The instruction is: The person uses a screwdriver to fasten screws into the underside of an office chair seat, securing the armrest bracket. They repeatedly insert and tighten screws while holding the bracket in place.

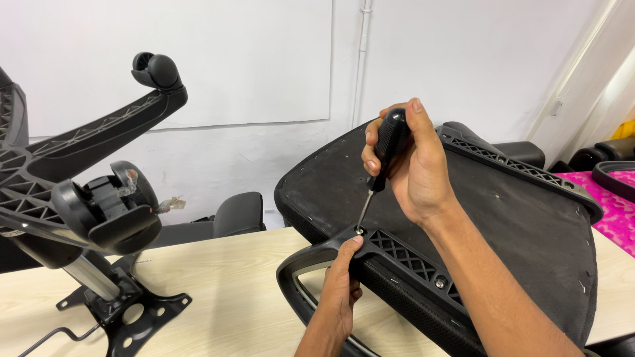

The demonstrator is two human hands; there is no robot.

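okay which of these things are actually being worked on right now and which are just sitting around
In use:
- screwdriver in right hand
- armrest steadied by left hand
- upturned chair seat

Lying about:
- wheeled chair base on the table
- pink surface at right

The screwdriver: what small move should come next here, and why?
Probably turn the screwdriver in place while pressing down. Its tip already sits on the screw in the armrest bracket, the right hand grips the handle, and the left hand steadies the bracket beside the screw. Which way to turn cannot be told.
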